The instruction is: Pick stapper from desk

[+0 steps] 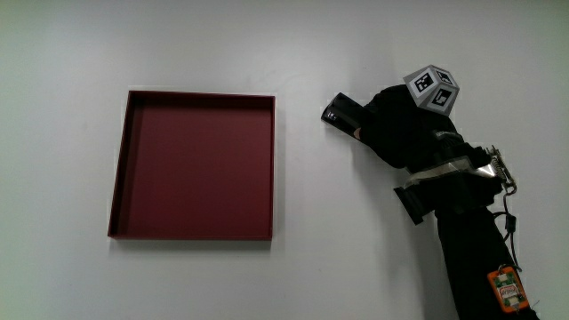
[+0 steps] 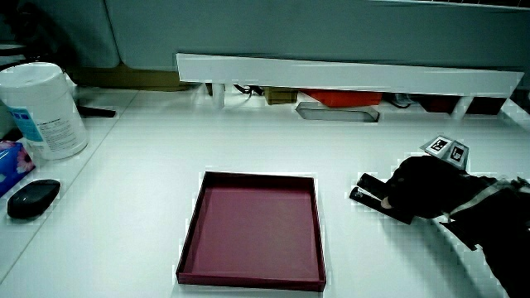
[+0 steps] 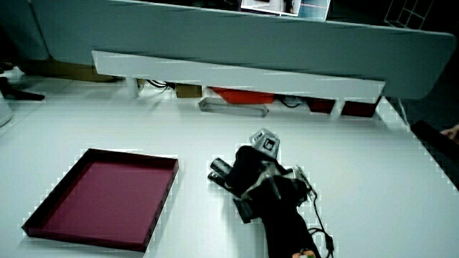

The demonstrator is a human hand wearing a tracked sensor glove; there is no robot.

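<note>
One black stapler (image 1: 340,113), lying on the surface beside the tray (image 1: 124,169), has the hand (image 1: 400,129) over it with fingers seemingly closed around its body; likely rigid, fairly heavy, best held mid-body.

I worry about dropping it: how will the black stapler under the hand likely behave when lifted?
The stapler looks small, dark and rigid, so probably stiff and fairly light. The hand covers most of it, suggesting a secure hold. Lying flat on the table, it seems unlikely to roll.
</note>
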